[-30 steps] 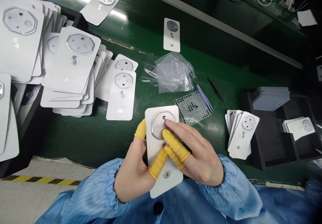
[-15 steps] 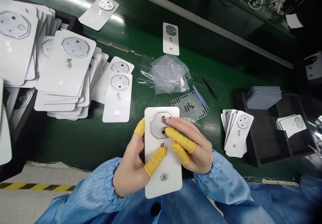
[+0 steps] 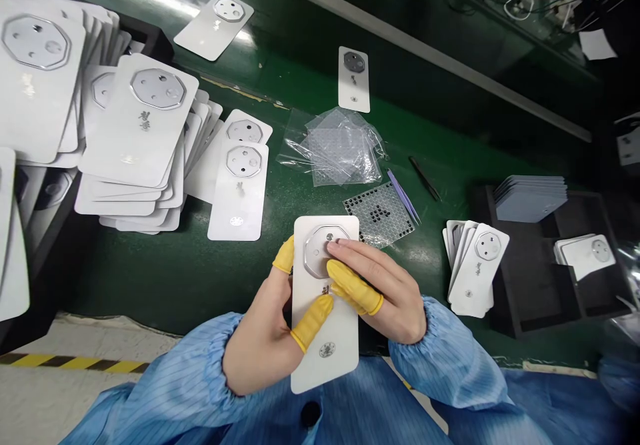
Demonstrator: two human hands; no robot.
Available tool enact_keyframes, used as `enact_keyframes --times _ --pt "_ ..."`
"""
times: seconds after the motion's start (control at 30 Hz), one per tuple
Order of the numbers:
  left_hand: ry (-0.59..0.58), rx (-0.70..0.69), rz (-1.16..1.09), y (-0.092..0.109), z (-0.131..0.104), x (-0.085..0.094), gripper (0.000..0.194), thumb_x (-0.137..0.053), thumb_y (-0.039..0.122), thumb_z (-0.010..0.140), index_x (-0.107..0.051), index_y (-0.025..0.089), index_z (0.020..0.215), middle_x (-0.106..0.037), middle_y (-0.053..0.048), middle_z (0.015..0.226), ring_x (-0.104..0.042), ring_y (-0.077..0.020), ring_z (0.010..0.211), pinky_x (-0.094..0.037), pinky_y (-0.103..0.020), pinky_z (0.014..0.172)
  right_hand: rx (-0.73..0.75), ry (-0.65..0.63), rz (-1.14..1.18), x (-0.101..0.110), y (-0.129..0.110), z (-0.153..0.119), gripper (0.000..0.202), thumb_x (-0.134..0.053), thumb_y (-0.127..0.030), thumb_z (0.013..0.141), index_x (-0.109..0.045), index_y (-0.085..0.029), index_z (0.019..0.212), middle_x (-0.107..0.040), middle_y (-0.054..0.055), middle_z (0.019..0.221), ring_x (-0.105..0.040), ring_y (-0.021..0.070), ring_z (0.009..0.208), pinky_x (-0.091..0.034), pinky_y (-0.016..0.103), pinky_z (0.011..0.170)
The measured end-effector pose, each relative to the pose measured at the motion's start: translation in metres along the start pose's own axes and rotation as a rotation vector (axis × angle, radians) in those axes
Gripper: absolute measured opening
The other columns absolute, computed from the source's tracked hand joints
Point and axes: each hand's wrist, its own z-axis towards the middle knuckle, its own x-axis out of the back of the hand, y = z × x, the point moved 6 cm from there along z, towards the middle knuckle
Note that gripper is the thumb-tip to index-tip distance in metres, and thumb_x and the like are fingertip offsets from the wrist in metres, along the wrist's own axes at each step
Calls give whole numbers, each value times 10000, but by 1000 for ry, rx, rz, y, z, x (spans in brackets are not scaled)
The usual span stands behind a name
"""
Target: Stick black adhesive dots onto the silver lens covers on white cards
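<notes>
My left hand (image 3: 265,338) grips a white phone back cover (image 3: 343,351) by its left side, a yellow finger cot on the thumb lying across its face. The cover carries a silver octagonal camera plate (image 3: 313,266) near the top and dark printed marks below. Over its right half lies my right hand (image 3: 393,291). Two of that hand's fingertips in yellow cots are pressed together, and whatever is between them is hidden. Its bare fingers rest on the camera plate. Just beyond the cover is a clear sheet of small black dots (image 3: 377,215).
Purple tweezers (image 3: 403,195) and dark tweezers (image 3: 425,178) lie near clear plastic bags (image 3: 345,148). Stacked covers (image 3: 145,145) rise at left beside a black bin. More covers (image 3: 477,271) lie at right by a black divided tray (image 3: 530,298).
The cotted fingertips of my right hand have come together over the cover. My left hand keeps its hold. The whole view has shifted slightly.
</notes>
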Motion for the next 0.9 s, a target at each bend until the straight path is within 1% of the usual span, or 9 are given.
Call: enact_keyframes --times 0.1,0.2,0.37,0.5,0.57,0.7,0.8,0.87,0.9 --pt "-20 20 -13 2 -1 -1 624 -580 202 880 -281 326 1413 -585 -79 1256 -669 -199 910 -590 -313 762 -4 -10 9 2 1 1 355 -546 -83 875 -551 -87 1231 -638 135 1227 -506 204 1268 -521 365 1021" --pt "-81 54 -24 2 -2 -3 564 -561 216 890 -304 311 1383 -627 -72 1142 -663 -188 859 -587 -290 709 -3 -63 83 4 2 3 377 -489 -117 911 -519 -128 1287 -648 91 1225 -548 177 1226 -548 320 984" --pt "-148 89 -16 -1 -3 0 560 -543 230 895 -269 278 1381 -648 -49 955 -645 -165 758 -561 -242 607 -103 -168 217 2 10 5 338 -488 -143 930 -535 -141 1265 -665 64 1190 -609 127 1136 -548 251 963" --pt "-143 89 43 -3 0 4 572 -564 251 876 -283 242 1375 -648 -76 991 -632 -176 736 -556 -275 603 15 -187 131 -2 6 6 294 -441 -132 939 -572 -86 1198 -669 105 1181 -586 162 1176 -560 289 956" --pt "-136 107 34 -6 0 4 578 -572 259 870 -288 230 1372 -652 -70 930 -628 -174 693 -545 -269 565 83 -201 61 -5 2 5 318 -370 -115 948 -571 -67 1190 -663 125 1189 -559 187 1214 -567 326 951" --pt "-150 154 -92 -11 0 1 579 -573 248 872 -278 236 1369 -629 -29 796 -637 -176 691 -514 -222 511 107 -170 54 -9 3 -1 383 -297 -100 940 -540 -69 1235 -643 125 1224 -514 175 1263 -572 307 940" --pt "-135 137 -135 -13 4 3 612 -614 239 848 -282 239 1363 -632 -34 850 -644 -176 721 -536 -230 553 38 -169 104 -14 12 -4 373 -368 -101 933 -518 -94 1275 -648 120 1218 -551 166 1226 -565 309 946" --pt "-141 119 -127 -13 7 4 617 -615 239 851 -279 245 1367 -639 -50 926 -644 -165 724 -553 -243 588 -12 -87 188 -14 17 -4 342 -466 -117 917 -556 -154 1245 -662 103 1194 -599 173 1166 -570 332 932" --pt "-146 105 -116 -11 9 4 596 -603 242 861 -287 250 1366 -641 -59 970 -647 -163 738 -560 -247 605 -56 -2 238 -12 20 -4 327 -515 -126 902 -582 -190 1216 -656 93 1203 -610 181 1149 -569 349 926"
